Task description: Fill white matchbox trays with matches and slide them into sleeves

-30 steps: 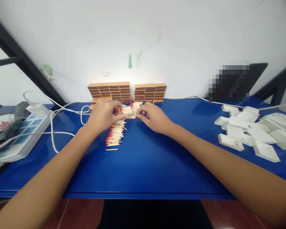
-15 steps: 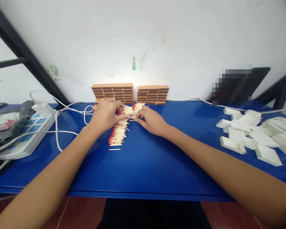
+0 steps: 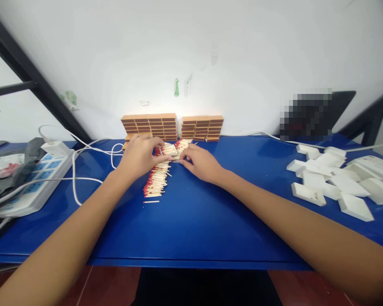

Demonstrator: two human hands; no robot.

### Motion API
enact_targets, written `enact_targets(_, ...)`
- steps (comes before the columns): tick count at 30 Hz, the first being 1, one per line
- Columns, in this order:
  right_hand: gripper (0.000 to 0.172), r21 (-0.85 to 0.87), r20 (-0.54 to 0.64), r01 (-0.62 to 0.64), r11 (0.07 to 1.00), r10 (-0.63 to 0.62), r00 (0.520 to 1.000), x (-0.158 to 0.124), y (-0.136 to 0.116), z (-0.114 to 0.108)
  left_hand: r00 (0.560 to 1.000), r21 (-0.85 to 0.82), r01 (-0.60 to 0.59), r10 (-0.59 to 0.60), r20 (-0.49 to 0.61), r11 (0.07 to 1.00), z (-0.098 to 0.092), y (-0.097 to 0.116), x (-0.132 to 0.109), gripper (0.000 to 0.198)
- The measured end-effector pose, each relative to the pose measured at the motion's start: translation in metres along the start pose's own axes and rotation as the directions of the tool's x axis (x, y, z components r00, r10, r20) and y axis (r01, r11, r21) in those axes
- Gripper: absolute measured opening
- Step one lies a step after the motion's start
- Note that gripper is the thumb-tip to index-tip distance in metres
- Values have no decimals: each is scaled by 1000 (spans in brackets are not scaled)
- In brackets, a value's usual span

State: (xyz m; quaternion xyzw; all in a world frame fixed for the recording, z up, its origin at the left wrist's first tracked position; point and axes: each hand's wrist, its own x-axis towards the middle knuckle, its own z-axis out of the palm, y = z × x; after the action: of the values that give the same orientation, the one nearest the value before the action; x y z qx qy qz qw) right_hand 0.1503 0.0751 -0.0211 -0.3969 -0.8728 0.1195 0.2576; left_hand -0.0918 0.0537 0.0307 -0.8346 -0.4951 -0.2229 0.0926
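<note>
My left hand [image 3: 140, 154] grips a small white matchbox tray [image 3: 169, 150] between thumb and fingers, with red-headed matches lying in it. Just right of the tray, my right hand [image 3: 199, 162] has its fingers curled together at the edge of the matches; whatever they pinch is too small to make out. A long pile of matches [image 3: 156, 180] runs toward me below the left hand. More matches [image 3: 183, 144] lie behind the tray, between the two hands. One single match [image 3: 151, 202] rests apart at the near end of the pile.
Stacked brown matchboxes [image 3: 150, 126] and a second stack [image 3: 202, 127] stand against the wall. Several white trays [image 3: 325, 174] are heaped at the right. On the left lie a white power strip [image 3: 41, 178], cables and a grey plastic bag [image 3: 17, 170]. A dark panel [image 3: 319, 114] leans behind.
The view has shifted slightly. My left hand keeps the tray in nearly the same place, and my right hand stays beside it with little visible movement.
</note>
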Motion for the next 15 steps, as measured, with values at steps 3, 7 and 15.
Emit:
enact_targets(3,8,-18,21,-15,1000,15,1000,2,0,0,1000,-15,-5,5,-7,1000,0,-1,0,39)
enact_targets(7,10,-62,85,-26,998,32,996,0,2,-7,1000,-3,19,-19,-2,1000,1,-2,0,39)
enact_targets(15,8,-30,-74,32,999,-34,997,-7,5,-28,999,-7,-34,34,36,999,0,9,1,44)
